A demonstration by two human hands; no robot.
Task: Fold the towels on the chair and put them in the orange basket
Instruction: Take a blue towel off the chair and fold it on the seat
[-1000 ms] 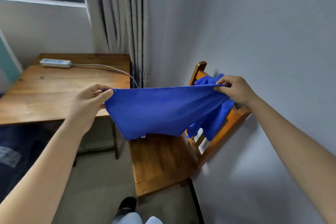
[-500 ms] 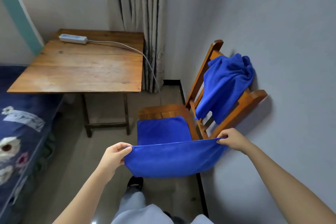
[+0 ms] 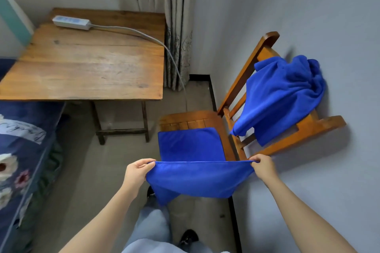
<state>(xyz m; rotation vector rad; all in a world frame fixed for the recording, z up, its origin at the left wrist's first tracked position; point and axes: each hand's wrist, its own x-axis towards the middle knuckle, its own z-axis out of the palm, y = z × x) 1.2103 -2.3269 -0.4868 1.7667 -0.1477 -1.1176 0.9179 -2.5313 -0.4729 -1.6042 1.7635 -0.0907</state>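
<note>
A person's left hand [image 3: 136, 172] and right hand [image 3: 263, 167] each pinch a top corner of a blue towel [image 3: 197, 178], stretched taut; its far half lies on the wooden chair [image 3: 207, 119] seat. A second, crumpled blue towel [image 3: 281, 96] drapes over the chair's backrest, right.

- Bare left hand [image 3: 136, 172], right hand [image 3: 264, 167] and forearms [image 3: 98, 222].
- Trousers [image 3: 152, 224]: faded light blue-grey denim.
- Shoes [image 3: 188, 237]: black, rounded toes.

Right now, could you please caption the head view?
Left hand and right hand pinch a blue towel lying partly on the chair seat; second towel drapes the backrest.
</note>
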